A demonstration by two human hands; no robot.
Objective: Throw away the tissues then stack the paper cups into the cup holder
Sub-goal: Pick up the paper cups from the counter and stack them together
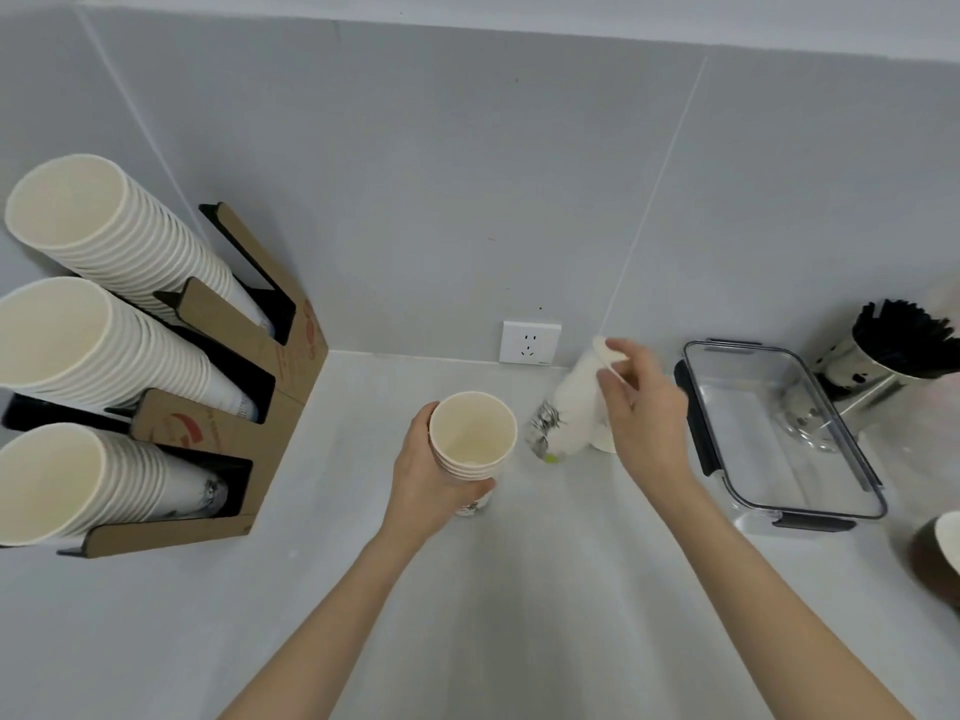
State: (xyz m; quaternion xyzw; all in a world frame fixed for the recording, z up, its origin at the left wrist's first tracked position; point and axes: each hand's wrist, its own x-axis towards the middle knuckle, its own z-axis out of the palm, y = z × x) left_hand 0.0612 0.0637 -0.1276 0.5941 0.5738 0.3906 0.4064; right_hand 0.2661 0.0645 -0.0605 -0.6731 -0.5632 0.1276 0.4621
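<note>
Bench point(519, 589): pale grey, set against a grey tiled wall point(415, 174); carries everything below.
Holder point(249, 407): brown card with black slots, at the left end of the bench; three slots, each with a long tilted stack of cups point(93, 356), mouths facing the camera.
Box point(779, 428): clear, black clips, at the right on the bench; nothing visible inside.
Tin point(878, 366): shiny metal, behind the box on the right, full of black sticks.
Left hand point(426, 475): grip closed round a short stack point(470, 436) of nested cups, upright, mouth up, mid-bench; whether its base touches the bench cannot be told.
Right hand point(644, 407): thumb and fingers pinch the rim of a tilted cup point(576, 402), blurred, base pointing down and left; it is just right of the short stack and left of the box.
Socket point(530, 341): white, low on the wall, behind the hands.
Brown object point(935, 558): cut off at the right edge; cannot tell what it is.
</note>
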